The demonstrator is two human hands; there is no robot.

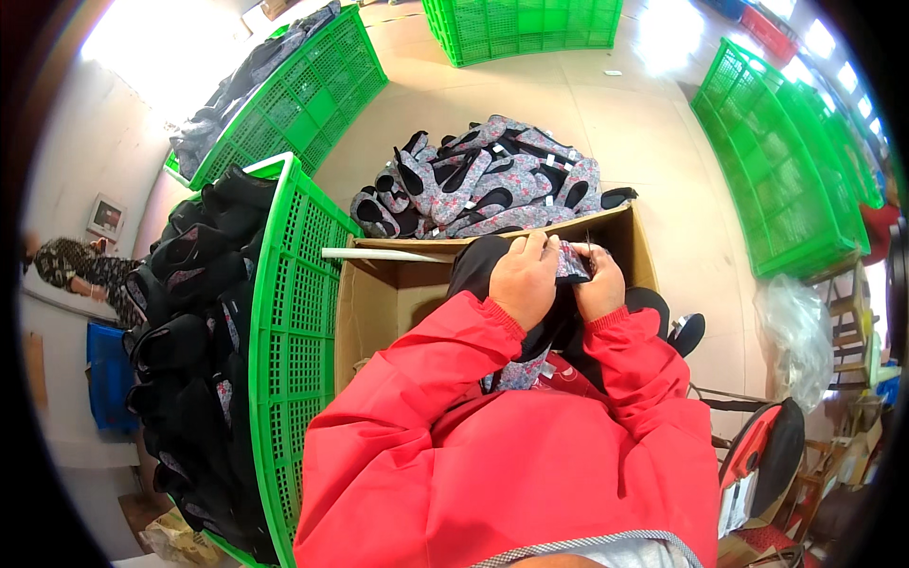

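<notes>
Both my hands are close together in front of me, over a cardboard box. My left hand is closed on the edge of a grey-and-pink floral fabric shoe with a black lining; most of the shoe is hidden by the fingers. On its other side my right hand is closed, its fingertips against the shoe. A thin dark pointed tool sticks up from the right fingers; its kind is too small to make out. More floral fabric lies in my lap.
Beyond the box lies a heap of floral fabric shoes. A white tube crosses the box's left side. A green crate beside me holds dark shoes. Other green crates stand around, with clear plastic bags at right.
</notes>
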